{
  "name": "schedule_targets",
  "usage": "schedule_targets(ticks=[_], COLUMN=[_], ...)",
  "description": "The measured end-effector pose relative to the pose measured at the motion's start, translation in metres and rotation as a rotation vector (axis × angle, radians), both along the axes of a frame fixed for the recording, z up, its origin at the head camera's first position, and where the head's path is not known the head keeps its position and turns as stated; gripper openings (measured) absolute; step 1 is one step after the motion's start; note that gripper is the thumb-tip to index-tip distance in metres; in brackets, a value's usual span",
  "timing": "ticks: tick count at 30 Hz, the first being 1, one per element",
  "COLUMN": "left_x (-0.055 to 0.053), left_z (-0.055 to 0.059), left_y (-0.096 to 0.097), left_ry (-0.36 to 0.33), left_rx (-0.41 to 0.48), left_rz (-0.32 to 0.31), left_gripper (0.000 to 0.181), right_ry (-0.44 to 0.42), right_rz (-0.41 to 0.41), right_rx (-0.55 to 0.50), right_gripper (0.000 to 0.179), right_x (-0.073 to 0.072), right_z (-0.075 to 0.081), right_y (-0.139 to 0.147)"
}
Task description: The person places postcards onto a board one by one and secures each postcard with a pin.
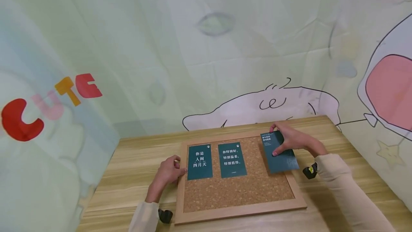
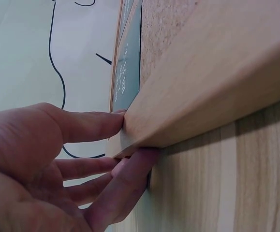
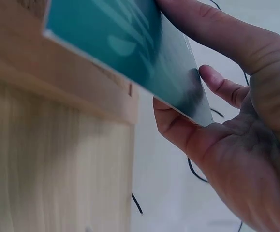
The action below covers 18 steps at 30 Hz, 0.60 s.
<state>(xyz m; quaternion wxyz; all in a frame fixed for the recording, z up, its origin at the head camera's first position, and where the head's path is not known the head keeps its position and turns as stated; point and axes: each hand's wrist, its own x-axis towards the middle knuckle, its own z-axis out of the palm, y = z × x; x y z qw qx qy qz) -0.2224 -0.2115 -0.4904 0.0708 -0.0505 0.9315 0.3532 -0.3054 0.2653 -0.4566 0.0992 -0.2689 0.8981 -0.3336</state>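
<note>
A wood-framed cork board (image 1: pixel 231 192) lies on the table with two dark green cards fixed to it. The left card (image 1: pixel 200 171) and the middle card (image 1: pixel 232 167) each have white printed characters and a small pale pin near the top right corner. My left hand (image 1: pixel 168 171) grips the left side of the frame (image 2: pixel 178 106), thumb on top and fingers at its outer lower edge. My right hand (image 1: pixel 291 139) holds a third green card (image 1: pixel 280 163) over the board's right part. In the right wrist view this card (image 3: pixel 130 48) is tilted and raised off the frame.
The light wooden table (image 1: pixel 132 174) extends around the board. Behind it hangs a printed cloth backdrop (image 1: pixel 180 63) with cartoon drawings and coloured letters. A black wrist camera (image 1: pixel 310 171) is worn on the right wrist, another camera (image 1: pixel 165 216) on the left.
</note>
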Motion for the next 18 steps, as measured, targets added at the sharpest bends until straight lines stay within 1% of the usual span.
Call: schedule_targets(ticks=[5,9,13,18], left_x=[-0.001,-0.001,-0.001,0.0], left_z=[0.0,-0.001,-0.001,-0.001], left_y=[0.0,0.0,0.001,0.001], left_ry=[-0.001,-0.002,-0.001,0.004], left_rx=[-0.012,-0.013,-0.012,-0.015], left_rz=[0.004,0.01,0.01,0.008], left_gripper=[0.049,0.049,0.048,0.048], right_ry=[-0.018,-0.038,-0.049,-0.07], right_rz=[0.037,0.041,0.03,0.004], right_rx=[-0.011,-0.009,0.008,0.036], right_gripper=[0.077,0.077,0.076,0.075], right_x=[-0.005,-0.01,-0.014,-0.015], right_z=[-0.008,-0.014,-0.02,-0.025], right_y=[-0.018,-0.031,-0.041,-0.048])
